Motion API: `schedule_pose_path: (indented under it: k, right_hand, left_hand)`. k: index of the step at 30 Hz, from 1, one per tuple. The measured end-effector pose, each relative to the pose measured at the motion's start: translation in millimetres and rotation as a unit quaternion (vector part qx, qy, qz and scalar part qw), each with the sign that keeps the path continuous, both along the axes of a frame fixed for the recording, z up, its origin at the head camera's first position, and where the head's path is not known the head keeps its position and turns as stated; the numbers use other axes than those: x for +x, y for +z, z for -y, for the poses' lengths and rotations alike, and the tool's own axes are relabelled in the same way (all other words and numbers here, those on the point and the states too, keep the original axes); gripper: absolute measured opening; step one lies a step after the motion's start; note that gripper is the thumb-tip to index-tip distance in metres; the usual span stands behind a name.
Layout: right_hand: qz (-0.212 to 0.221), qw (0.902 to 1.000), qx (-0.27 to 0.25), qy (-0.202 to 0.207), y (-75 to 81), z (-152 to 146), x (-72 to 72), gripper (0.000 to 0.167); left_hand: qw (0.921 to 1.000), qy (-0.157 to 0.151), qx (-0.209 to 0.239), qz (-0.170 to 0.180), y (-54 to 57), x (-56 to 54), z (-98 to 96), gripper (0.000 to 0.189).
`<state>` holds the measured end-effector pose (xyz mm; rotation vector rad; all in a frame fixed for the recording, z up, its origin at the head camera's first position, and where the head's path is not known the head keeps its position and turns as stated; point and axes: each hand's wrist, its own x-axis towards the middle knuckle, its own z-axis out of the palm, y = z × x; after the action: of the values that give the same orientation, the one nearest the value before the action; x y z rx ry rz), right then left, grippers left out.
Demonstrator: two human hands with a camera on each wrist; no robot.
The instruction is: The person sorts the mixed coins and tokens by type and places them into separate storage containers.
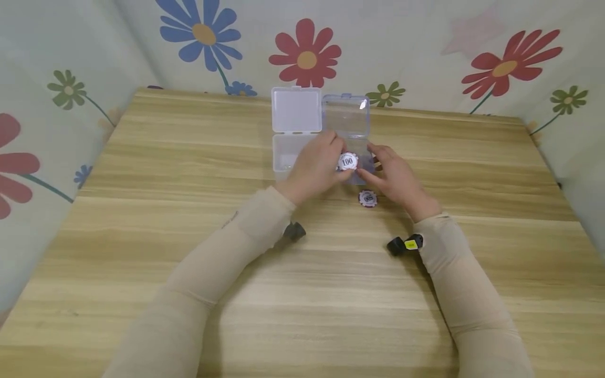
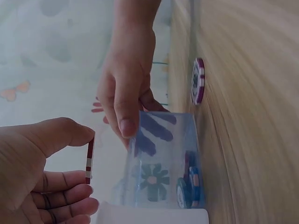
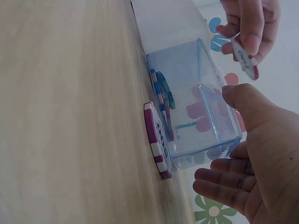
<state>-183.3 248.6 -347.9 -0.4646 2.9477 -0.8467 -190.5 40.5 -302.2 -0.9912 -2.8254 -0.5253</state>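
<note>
My left hand (image 1: pixel 312 168) pinches a white poker chip (image 1: pixel 348 161) marked 100, with dark red edge patches, between thumb and fingers. It hangs above the opening of a clear bluish plastic box (image 3: pixel 175 63). Around the right end of that box is my right hand (image 1: pixel 402 181), thumb at the rim and fingers along the outer side. Inside lie several poker chips (image 3: pixel 161 91), blue, green and reddish, at the bottom. Another white chip with purplish-red edge patches (image 1: pixel 367 198) lies flat on the table just before the box.
A whitish translucent box (image 1: pixel 285 152) stands directly left of the bluish one, partly hidden by my left hand. Both hinged lids, the white lid (image 1: pixel 296 109) and the clear lid (image 1: pixel 345 116), are raised toward the flowered wall cloth (image 1: pixel 406 47). Wooden tabletop (image 1: pixel 331 315) lies underneath.
</note>
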Motion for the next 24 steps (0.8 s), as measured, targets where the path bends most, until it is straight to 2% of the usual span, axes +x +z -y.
schedule_pose_path:
  k: [6, 12, 20, 24]
  right_hand:
    - [0.005, 0.9999, 0.012, 0.0, -1.4, 1.7, -0.1, 0.073]
    - [0.001, 0.9999, 0.014, 0.003, -1.6, 0.8, -0.3, 0.073]
    - [-0.009, 0.9999, 0.011, 0.002, -2.4, -1.3, -0.5, 0.072]
    - [-0.01, 0.9999, 0.009, 0.002, -1.4, -1.6, -0.2, 0.073]
  left_hand:
    - [0.9997, 0.016, -0.017, 0.008, -6.9, -13.7, -1.1, 0.045]
    - [0.999, 0.029, -0.03, 0.013, -9.4, -21.8, -4.0, 0.044]
    - [0.9979, 0.012, -0.059, 0.022, -14.6, -33.1, -12.3, 0.039]
    - [0.9962, 0.016, -0.08, 0.03, -15.8, -37.3, -16.4, 0.038]
